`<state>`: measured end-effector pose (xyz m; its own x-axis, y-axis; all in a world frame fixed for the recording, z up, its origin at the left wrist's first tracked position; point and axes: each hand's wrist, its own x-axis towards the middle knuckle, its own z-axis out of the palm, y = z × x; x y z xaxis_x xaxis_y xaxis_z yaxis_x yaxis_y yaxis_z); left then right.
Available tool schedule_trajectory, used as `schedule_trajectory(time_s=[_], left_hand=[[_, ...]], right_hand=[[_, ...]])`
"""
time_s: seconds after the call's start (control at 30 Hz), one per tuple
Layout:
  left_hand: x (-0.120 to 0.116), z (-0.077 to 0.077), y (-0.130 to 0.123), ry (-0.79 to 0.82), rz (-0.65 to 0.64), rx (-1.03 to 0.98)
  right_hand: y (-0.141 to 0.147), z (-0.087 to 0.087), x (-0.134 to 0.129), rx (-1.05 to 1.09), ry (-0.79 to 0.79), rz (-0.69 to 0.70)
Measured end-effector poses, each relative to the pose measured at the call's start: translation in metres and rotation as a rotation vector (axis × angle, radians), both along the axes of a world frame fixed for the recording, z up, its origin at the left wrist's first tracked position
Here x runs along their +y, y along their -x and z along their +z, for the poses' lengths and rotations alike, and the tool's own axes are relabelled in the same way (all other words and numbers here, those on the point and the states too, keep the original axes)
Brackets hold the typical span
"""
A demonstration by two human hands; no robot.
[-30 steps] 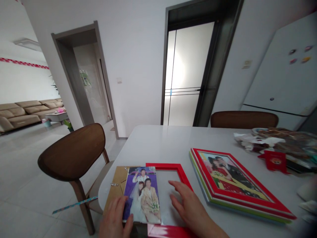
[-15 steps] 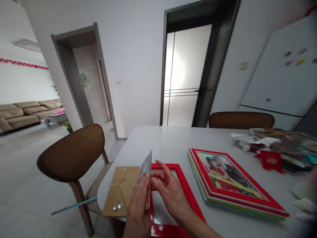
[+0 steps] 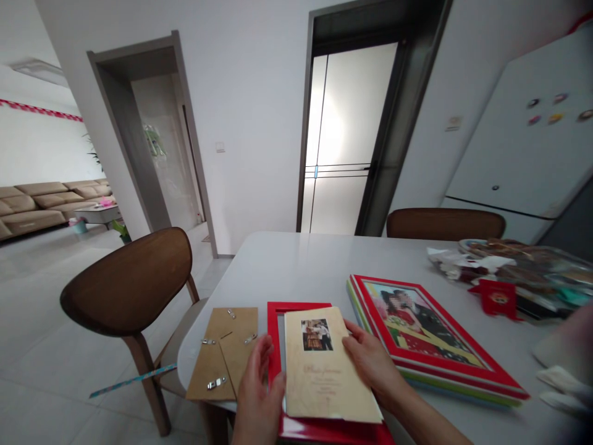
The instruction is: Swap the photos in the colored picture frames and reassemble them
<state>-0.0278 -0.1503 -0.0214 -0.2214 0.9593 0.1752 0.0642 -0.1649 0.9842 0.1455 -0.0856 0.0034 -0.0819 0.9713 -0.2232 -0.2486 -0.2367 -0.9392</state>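
Observation:
A cream paper insert with a small printed picture and faint reddish script lies face up over a red photo frame. My right hand grips its right edge, the fingertips partly hidden. At the insert's left edge is my left hand, open, with the thumb apart from the fingers and close to the paper; whether it touches I cannot tell. The insert covers most of the frame's opening. Left of my left hand, a brown backing board with several metal clips rests at the table's edge.
Stacked photo frames, a red one with a picture on top, sit right on the white table. Beyond them are a red packet and cluttered plastic wrapping. Brown chairs stand left and behind.
The insert has turned from nearly upright, edge-on between my hands, to face up over the frame. My right hand has moved right to its right edge; my left hand has opened beside it.

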Motion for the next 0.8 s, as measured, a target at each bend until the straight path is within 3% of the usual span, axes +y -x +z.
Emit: schedule_trajectory(time_s=[0.13, 0.27, 0.63, 0.8], left_hand=[[-0.003, -0.016, 0.009, -0.092, -0.145, 0.497], [-0.006, -0.024, 0.009, -0.202, -0.2, 0.764], [-0.003, -0.037, 0.016, -0.431, -0.239, 1.012], [-0.003, -0.033, 0.013, -0.461, -0.245, 1.118]], right_hand=[[0.0, -0.008, 0.014, -0.143, -0.067, -0.009], [0.003, -0.014, 0.018, -0.261, -0.137, -0.011], [-0.001, -0.017, 0.02, -0.698, -0.302, 0.048], [-0.001, -0.011, 0.018, -1.099, -0.397, 0.037]])
